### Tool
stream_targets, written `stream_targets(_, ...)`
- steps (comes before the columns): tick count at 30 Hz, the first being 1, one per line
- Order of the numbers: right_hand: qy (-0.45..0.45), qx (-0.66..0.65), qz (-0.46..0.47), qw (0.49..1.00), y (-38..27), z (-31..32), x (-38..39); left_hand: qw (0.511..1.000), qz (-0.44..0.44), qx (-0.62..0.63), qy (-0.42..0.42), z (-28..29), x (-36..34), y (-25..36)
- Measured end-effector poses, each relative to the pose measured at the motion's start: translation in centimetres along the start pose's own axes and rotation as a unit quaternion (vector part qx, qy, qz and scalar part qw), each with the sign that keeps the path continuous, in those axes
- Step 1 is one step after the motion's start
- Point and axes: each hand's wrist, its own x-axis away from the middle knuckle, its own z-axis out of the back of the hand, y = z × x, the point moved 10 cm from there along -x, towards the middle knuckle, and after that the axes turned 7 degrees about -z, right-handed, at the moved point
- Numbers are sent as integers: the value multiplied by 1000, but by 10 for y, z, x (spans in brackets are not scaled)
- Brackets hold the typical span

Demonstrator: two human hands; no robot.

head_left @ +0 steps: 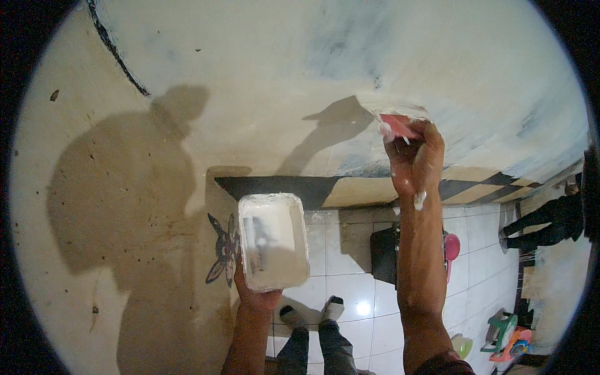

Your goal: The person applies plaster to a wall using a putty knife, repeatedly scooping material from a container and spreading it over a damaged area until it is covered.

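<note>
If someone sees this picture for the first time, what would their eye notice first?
Probably the right hand, raised and pressing a red scraper smeared with white paste against the pale wall. Next, at centre, the left hand holds a white tray of paste, with big shadows on the wall to the left.

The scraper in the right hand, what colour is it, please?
Pinkish red scraper, smeared with white; the head view shows it.
</note>
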Motion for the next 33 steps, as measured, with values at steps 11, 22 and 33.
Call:
stream_targets(11, 109, 74, -138, 982, 199, 223, -44, 995, -28, -90, 42, 37, 2, 6)
stream_targets(22, 60, -6, -104, 993, 71, 51, 31, 999, -17, -8, 47, -20, 14, 4)
stream_targets(33, 133, 41, -140, 980, 154, 180, -65, 1000, -20, -6, 19, -38, 8, -15)
